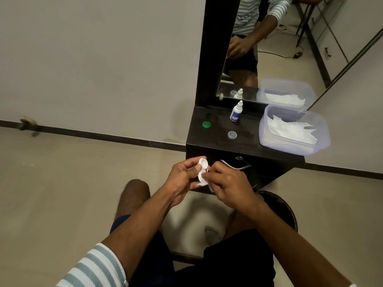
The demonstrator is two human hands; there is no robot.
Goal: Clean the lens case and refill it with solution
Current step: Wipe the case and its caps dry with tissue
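Your black cabinet (244,149) stands at 12 o'clock from your hands. On top is one clear tub (294,129) of white tissues at 2 o'clock, one solution bottle (236,112) at 12, one green cap (206,124) at 11 and one clear cap (232,135) (small and hard to see well). Your left hand (182,179) pinches the one white lens case (202,169), which sticks up past your thumb toward 1 o'clock. Your right hand (230,183) curls around one white tissue (202,183) and presses it on the case's lower cup.
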